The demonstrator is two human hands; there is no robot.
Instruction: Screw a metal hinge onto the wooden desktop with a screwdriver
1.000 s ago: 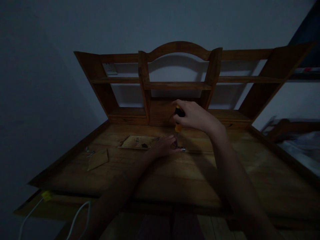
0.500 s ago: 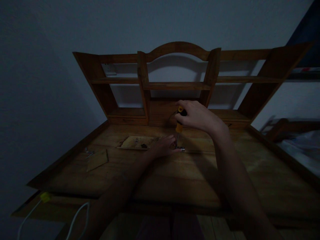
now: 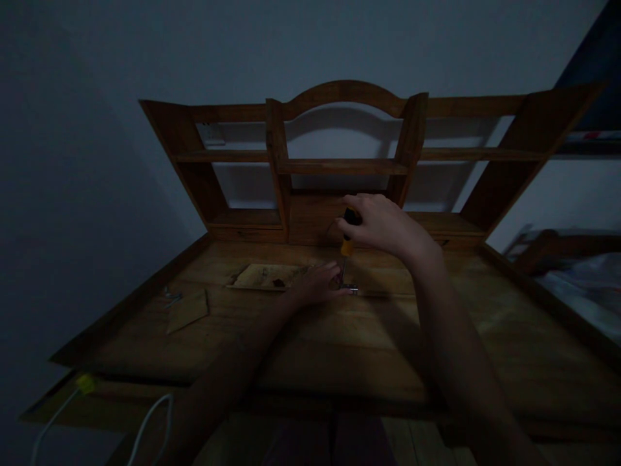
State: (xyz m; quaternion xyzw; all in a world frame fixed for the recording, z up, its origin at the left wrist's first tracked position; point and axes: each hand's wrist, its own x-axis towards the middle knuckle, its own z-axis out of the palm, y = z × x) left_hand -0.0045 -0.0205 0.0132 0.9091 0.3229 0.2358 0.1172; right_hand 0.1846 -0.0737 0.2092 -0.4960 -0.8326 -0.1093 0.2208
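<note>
My right hand [image 3: 381, 223] is wrapped round the yellow and black handle of a screwdriver [image 3: 347, 247], held upright with its shaft pointing down. The shaft's lower end meets a small shiny metal fitting [image 3: 353, 290], possibly a hinge, on a narrow wooden board [image 3: 392, 282]. My left hand [image 3: 319, 283] lies low over the same board, its thumb and fingers closed about the fitting beside the shaft. The screwdriver's tip and any screw beneath it are hidden by my left fingers and the dim light.
The board lies on a wooden desk [image 3: 310, 349] with a raised shelf unit [image 3: 344, 167] at its back. To the left are a flat brown piece [image 3: 188, 312] and small pale items [image 3: 171, 296]. A white cable [image 3: 154, 411] and a yellow object [image 3: 86, 383] are at the front left.
My right hand has turned slightly with the screwdriver, and more of the handle's black part shows. My left hand stays in place at the fitting.
</note>
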